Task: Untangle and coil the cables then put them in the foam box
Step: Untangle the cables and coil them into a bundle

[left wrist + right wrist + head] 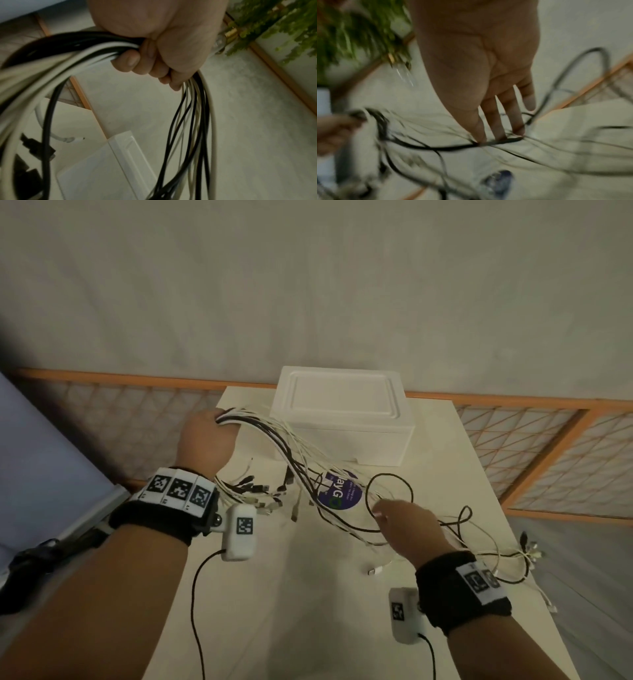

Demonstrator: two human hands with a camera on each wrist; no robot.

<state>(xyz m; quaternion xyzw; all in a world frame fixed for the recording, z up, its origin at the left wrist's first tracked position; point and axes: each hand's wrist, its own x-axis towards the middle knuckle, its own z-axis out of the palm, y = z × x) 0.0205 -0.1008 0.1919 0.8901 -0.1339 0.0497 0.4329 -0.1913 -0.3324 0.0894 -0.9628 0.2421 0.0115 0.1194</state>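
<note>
Left hand (205,440) fisted around bundled black and white cables (294,463), right hand (407,525) fingers (494,121) straight and spread among strands, closed foam box (342,412) behind on table (308,611).

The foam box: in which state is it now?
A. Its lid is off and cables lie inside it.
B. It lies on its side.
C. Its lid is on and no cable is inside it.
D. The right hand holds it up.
C: the box stands on the table with its lid on, and the cables run from the left hand in front of it.
</note>
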